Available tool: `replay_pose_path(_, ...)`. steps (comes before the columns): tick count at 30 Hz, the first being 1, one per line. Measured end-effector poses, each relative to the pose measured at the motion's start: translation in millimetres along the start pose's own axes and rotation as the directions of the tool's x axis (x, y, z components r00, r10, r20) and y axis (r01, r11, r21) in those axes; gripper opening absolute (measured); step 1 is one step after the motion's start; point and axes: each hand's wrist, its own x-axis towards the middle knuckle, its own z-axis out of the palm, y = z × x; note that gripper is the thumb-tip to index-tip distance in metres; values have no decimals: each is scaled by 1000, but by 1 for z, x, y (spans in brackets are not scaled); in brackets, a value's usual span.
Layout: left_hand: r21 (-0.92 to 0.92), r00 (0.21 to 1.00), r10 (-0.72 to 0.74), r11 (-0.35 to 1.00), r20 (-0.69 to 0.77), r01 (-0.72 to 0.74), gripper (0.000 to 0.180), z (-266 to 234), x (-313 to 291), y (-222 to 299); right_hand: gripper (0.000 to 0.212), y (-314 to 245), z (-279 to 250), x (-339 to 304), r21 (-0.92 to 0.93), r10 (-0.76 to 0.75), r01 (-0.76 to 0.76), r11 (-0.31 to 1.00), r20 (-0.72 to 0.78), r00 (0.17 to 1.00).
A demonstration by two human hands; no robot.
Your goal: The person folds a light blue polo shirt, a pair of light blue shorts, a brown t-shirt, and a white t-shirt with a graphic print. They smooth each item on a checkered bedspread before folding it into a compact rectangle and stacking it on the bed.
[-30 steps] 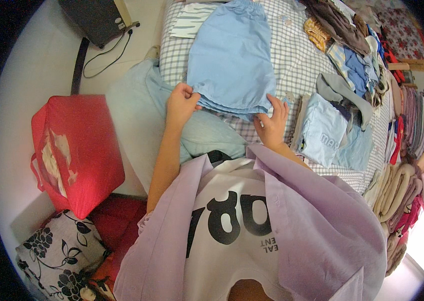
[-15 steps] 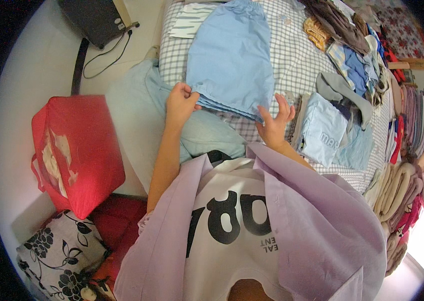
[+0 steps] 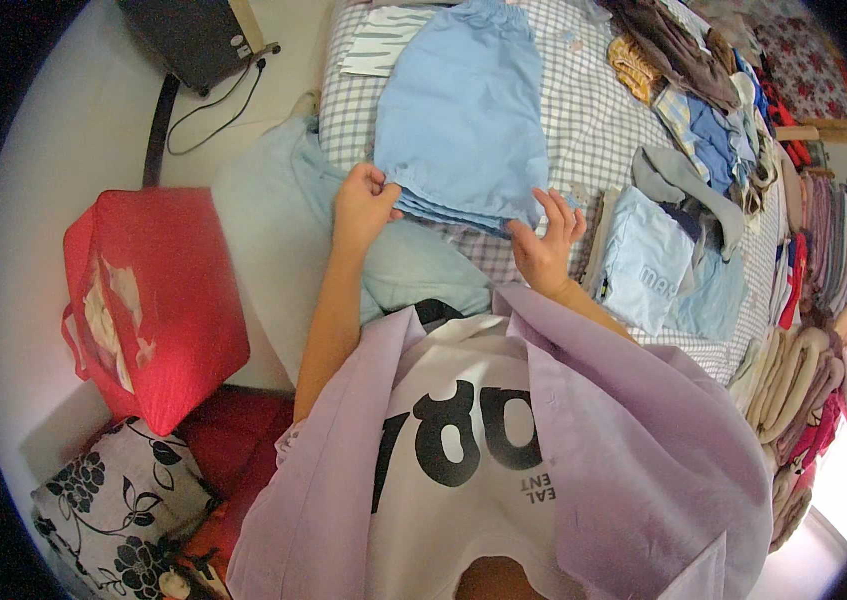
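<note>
A pair of light blue pants [image 3: 463, 110] with a gathered waistband lies flat, its waist at the far end and its layered hem toward me. At the hem's left corner, my left hand [image 3: 363, 205] is closed, pinching the cloth between thumb and fingers. My right hand [image 3: 545, 240] is at the opposite corner, thumb and fingers apart, the thumb touching the hem and the index fingertip at the pants' side edge. Under the pants is a checkered bed sheet [image 3: 583, 120]. A white garment with green stripes [image 3: 383, 45] lies beside the waistband.
Right of my right hand lie a folded light blue shirt [image 3: 643, 250] and a grey garment [image 3: 688, 185]. A heap of mixed clothes [image 3: 713, 110] is beyond. At left stand a red fabric bag [image 3: 193, 300], a floral cushion [image 3: 123, 510] and a dark box-shaped appliance [image 3: 193, 45] with its cord.
My right hand's fingers have shifted slightly left and in, against the corner of the pants. The hem there has moved up a little. My left hand keeps its pinch.
</note>
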Motion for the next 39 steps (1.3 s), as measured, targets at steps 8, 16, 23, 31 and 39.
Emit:
replay_pose_path(8, 148, 999, -23, 989, 43, 16, 19, -1, 0, 1, 24, 4, 0, 5, 4, 93, -96, 995, 212, 973)
replay_pose_path(16, 668, 667, 685, 352, 293, -655, 37, 7, -25, 36, 23, 7, -12, 33, 13, 39, -41, 999, 130, 991)
replay_pose_path(23, 643, 550, 636, 108, 542, -758, 31, 24, -39, 25, 17, 6, -20, 46, 42, 48, -52, 998, 90, 995)
replay_pose_path(31, 836, 726, 507, 18, 465, -548, 29, 14, -23, 25, 16, 11, -30, 58, 24, -3, 0, 1000, 100, 995)
replay_pose_path(39, 816, 617, 656, 4, 434, -579, 27, -18, -21, 110, 34, 36, -85, 119, -77, -130, 144, 987, 167, 977)
